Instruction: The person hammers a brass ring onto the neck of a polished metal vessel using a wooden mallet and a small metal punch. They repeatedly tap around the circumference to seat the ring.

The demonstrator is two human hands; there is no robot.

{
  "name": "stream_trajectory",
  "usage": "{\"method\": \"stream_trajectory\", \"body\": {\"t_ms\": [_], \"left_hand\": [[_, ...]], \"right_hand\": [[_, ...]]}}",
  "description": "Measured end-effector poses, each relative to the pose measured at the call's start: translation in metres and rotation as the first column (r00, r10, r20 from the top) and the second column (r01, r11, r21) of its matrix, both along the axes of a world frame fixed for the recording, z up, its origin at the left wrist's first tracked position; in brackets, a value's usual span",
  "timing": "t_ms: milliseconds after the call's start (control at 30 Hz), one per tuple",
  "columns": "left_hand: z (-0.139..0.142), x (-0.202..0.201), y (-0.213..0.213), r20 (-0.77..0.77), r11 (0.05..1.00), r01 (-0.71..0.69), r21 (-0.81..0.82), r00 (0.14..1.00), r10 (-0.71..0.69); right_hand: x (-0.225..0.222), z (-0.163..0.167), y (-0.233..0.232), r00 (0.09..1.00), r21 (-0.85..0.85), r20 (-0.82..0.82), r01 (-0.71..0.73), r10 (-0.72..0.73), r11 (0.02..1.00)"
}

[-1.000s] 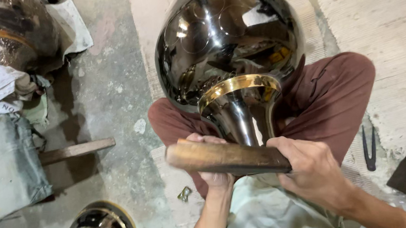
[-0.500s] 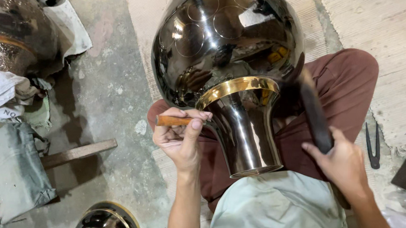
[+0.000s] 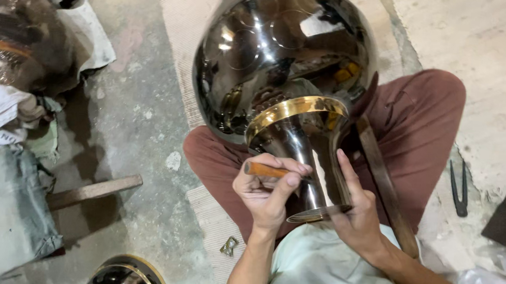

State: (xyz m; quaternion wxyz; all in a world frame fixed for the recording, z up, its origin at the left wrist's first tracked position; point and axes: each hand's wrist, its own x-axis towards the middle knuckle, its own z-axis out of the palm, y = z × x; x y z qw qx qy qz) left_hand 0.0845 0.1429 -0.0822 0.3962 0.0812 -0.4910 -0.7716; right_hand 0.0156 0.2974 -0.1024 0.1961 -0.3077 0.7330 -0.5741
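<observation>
We sit on the floor with the polished metal vessel (image 3: 282, 61) lying across our lap, its flared neck toward us. Our left hand (image 3: 267, 190) pinches a small wooden-handled tool (image 3: 266, 171) against the neck just below the brass band (image 3: 294, 110); our right hand (image 3: 358, 211), fingers spread, steadies the flare. Best keep the strokes light, so the tool cannot skid across the mirror finish.

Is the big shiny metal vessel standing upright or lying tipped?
Tipped: the vessel lies across the lap, round body away, flared neck toward the person.
</observation>
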Motion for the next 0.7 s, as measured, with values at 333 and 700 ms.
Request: {"method": "stream_trajectory", "body": {"t_ms": [333, 700], "left_hand": [[-0.006, 0.015, 0.009, -0.058, 0.989, -0.072, 0.128, 0.995, 0.080], [-0.011, 0.014, -0.005, -0.087, 0.994, -0.065, 0.084, 0.994, 0.073]], "right_hand": [[-0.024, 0.049, 0.002, 0.976, 0.204, -0.140, -0.134, 0.165, 0.970], [-0.063, 0.082, 0.007, 0.884, 0.522, 0.047, -0.418, 0.465, 0.744]]}}
